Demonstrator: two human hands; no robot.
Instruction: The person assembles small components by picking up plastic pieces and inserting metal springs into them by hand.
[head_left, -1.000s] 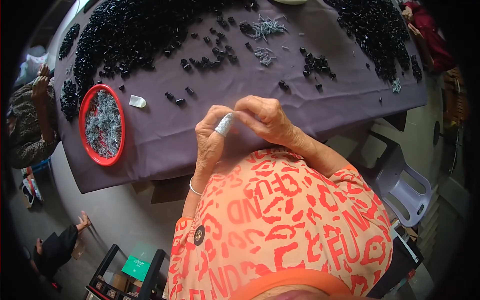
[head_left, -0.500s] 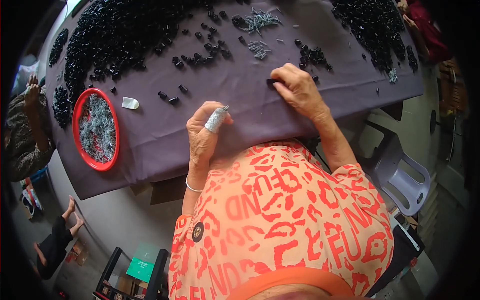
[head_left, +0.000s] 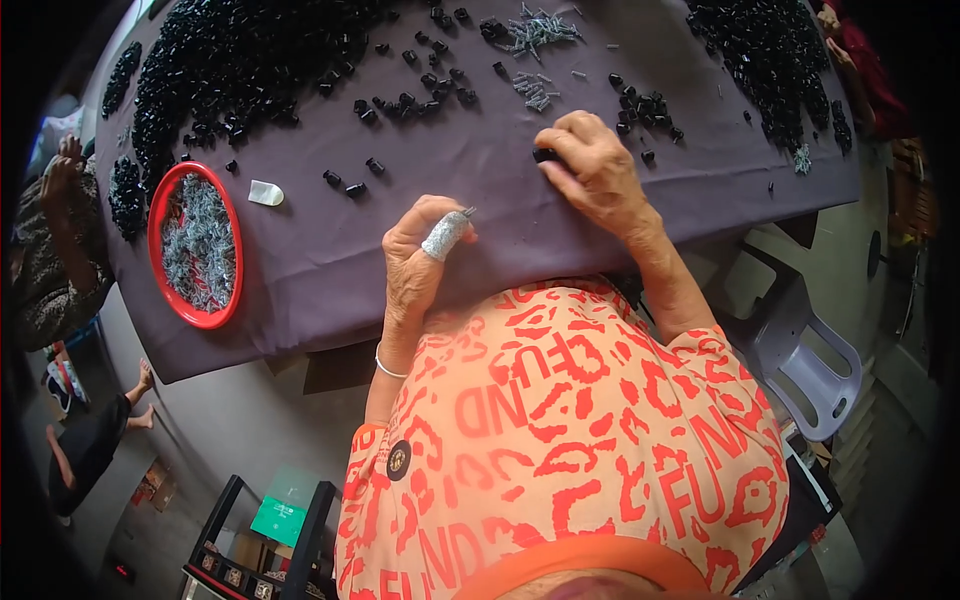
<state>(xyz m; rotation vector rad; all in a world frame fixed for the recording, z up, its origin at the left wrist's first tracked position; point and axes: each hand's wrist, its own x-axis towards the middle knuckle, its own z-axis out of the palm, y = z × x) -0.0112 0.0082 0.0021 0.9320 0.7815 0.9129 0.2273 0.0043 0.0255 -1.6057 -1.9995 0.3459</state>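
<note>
A: Where do we have the black cylindrical piece (head_left: 545, 155)?
B: In our right hand (head_left: 598, 170), pinched between thumb and fingers above the tabletop (head_left: 500, 185). The fingers cover most of it, so we can't tell its long axis for certain.
A: And our left hand (head_left: 412, 255)?
B: It grips a thin grey pin (head_left: 469, 212), perhaps more than one, at the tip of the digit in the silvery wrap (head_left: 444, 236). The exposed end slants outward and to our right.
A: So how do the two lie?
B: Well apart. From the pin, the black piece is to our right and farther out; our left hand is nearer our body.
</note>
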